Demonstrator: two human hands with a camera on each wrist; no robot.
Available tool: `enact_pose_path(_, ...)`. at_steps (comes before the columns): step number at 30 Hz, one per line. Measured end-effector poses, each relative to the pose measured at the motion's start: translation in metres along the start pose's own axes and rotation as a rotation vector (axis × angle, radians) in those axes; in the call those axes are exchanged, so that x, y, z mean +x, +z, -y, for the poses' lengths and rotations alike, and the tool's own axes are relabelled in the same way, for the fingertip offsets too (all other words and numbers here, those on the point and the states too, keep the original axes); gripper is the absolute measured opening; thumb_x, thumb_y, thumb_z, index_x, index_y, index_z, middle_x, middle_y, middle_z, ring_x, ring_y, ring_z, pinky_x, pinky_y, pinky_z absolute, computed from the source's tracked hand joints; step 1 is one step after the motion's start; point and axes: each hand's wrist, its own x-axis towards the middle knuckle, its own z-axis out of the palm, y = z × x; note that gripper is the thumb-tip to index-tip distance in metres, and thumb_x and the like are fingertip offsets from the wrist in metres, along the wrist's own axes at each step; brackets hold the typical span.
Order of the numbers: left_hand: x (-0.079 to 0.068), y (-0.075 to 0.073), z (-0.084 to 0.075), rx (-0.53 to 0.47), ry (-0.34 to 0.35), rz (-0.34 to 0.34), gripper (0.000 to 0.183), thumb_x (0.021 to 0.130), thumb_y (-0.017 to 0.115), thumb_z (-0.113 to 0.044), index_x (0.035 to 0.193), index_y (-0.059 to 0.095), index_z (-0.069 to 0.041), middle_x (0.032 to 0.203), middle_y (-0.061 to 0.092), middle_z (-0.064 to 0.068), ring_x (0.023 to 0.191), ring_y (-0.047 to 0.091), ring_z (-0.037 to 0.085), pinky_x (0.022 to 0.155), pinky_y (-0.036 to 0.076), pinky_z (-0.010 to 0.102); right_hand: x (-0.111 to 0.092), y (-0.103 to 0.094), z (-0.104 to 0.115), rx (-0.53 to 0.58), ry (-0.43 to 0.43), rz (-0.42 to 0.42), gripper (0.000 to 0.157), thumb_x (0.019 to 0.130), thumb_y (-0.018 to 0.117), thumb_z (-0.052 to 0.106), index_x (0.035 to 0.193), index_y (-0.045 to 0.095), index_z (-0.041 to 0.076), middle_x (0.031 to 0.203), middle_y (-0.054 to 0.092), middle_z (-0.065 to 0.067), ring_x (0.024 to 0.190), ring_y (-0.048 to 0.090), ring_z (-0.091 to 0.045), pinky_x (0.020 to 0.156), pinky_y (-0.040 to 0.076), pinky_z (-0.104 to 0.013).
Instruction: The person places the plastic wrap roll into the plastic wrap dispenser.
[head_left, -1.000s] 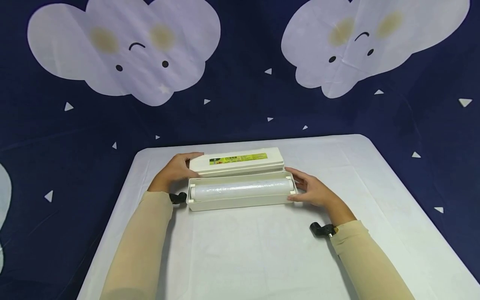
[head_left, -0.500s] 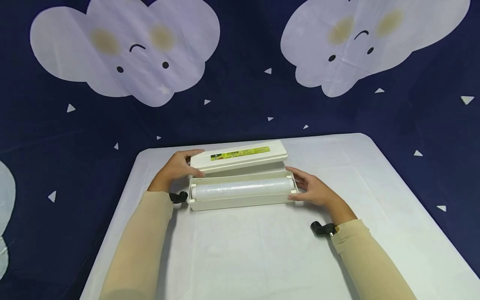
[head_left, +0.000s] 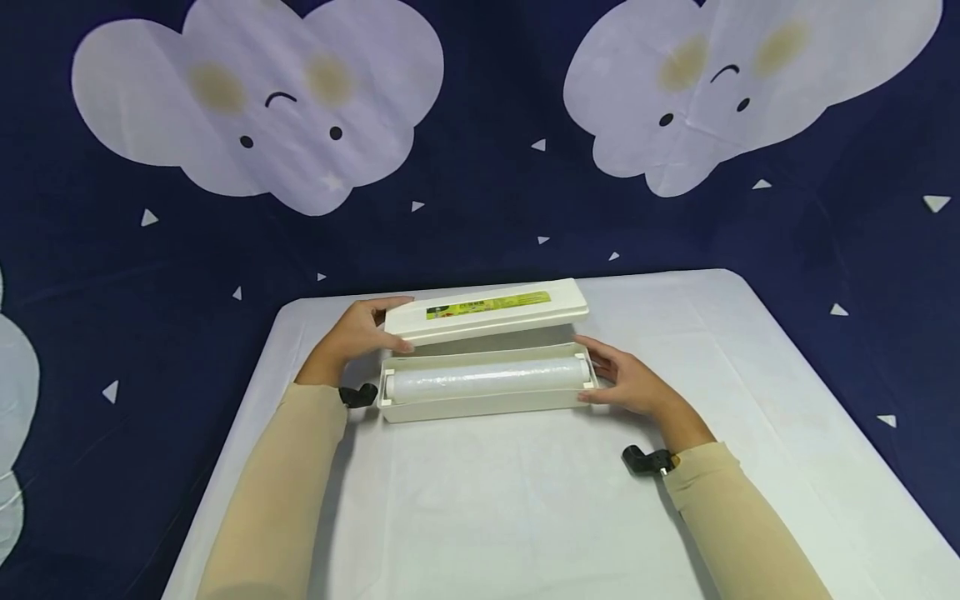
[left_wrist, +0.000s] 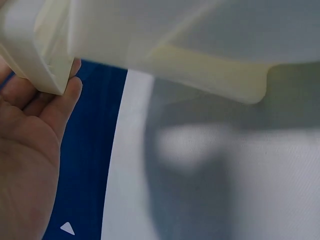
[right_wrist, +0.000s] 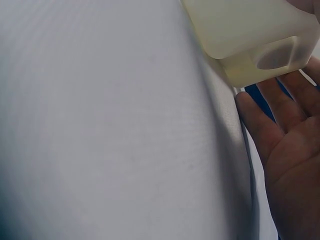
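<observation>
My left hand point(head_left: 352, 337) grips the left end of a long cream lid point(head_left: 487, 321), thumb along the front and fingers behind. The lid carries a yellow-green label point(head_left: 487, 305) and slants, its right end raised. In front of it sits an uncovered cream box point(head_left: 487, 406) with a clear, shiny roll of plastic wrap point(head_left: 487, 379) inside. At the box's right end, my right hand point(head_left: 628, 383) holds it between thumb and fingers. In the left wrist view the lid's end point(left_wrist: 45, 60) lies against the fingers. The right wrist view shows the box's end point(right_wrist: 240, 35) beside the palm.
A white cloth covers the table point(head_left: 487, 500), whose far edge runs just behind the lid. Beyond hangs a dark blue curtain point(head_left: 480, 208) with clouds and small white triangles. Black camera mounts point(head_left: 647, 460) stick out from both wrists.
The lid, lying level behind the box a second ago, has risen with its right end up and shifted slightly right in my left hand. My right hand and the box stay nearly still.
</observation>
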Motion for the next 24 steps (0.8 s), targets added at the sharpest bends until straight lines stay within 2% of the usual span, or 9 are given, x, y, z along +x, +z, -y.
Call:
enact_pose_path(3, 0.0, 0.002, -0.002, -0.027, 0.01, 0.013, 0.091, 0.065, 0.102, -0.008, 0.147, 0.063, -0.01, 0.124, 0.072, 0.011, 0.104, 0.066, 0.03, 0.085, 0.057, 0.034, -0.001, 0.0, 0.0, -0.011, 0.008, 0.001, 0.102, 0.082, 0.094, 0.009, 0.165, 0.034, 0.008, 0.168, 0.029, -0.019, 0.151, 0.032, -0.039, 0.116, 0.033, -0.034)
enact_pose_path(9, -0.002, 0.002, -0.001, -0.016, 0.02, 0.011, 0.093, 0.063, 0.103, -0.009, 0.147, 0.064, -0.01, 0.129, 0.07, 0.011, 0.107, 0.066, 0.029, 0.086, 0.056, 0.033, -0.002, 0.0, -0.001, -0.042, 0.027, 0.001, 0.104, 0.082, 0.094, 0.013, 0.166, 0.033, 0.009, 0.169, 0.026, -0.018, 0.151, 0.032, -0.037, 0.117, 0.032, -0.04)
enact_pose_path(13, -0.007, 0.003, -0.001, -0.03, 0.038, 0.002, 0.092, 0.062, 0.104, -0.011, 0.146, 0.065, -0.011, 0.13, 0.07, 0.009, 0.108, 0.067, 0.029, 0.086, 0.057, 0.033, 0.0, 0.0, -0.002, -0.032, 0.013, -0.003, 0.104, 0.082, 0.094, 0.012, 0.165, 0.033, 0.006, 0.169, 0.027, -0.019, 0.151, 0.032, -0.039, 0.117, 0.033, -0.039)
enact_pose_path(19, -0.014, 0.004, -0.003, -0.024, 0.076, 0.002, 0.09, 0.064, 0.103, -0.008, 0.146, 0.065, -0.01, 0.126, 0.071, 0.009, 0.099, 0.067, 0.029, 0.08, 0.058, 0.032, 0.001, 0.001, -0.001, -0.009, -0.013, 0.0, 0.102, 0.082, 0.093, 0.01, 0.164, 0.034, 0.005, 0.169, 0.028, -0.017, 0.15, 0.033, -0.039, 0.115, 0.035, -0.031)
enact_pose_path(24, -0.018, 0.002, -0.006, -0.013, 0.09, 0.007, 0.089, 0.065, 0.102, -0.004, 0.145, 0.065, -0.009, 0.127, 0.071, 0.011, 0.099, 0.067, 0.028, 0.081, 0.057, 0.03, 0.0, 0.002, 0.0, -0.006, 0.008, -0.006, 0.1, 0.082, 0.093, 0.009, 0.163, 0.036, 0.003, 0.166, 0.033, -0.018, 0.147, 0.039, -0.041, 0.115, 0.036, -0.034)
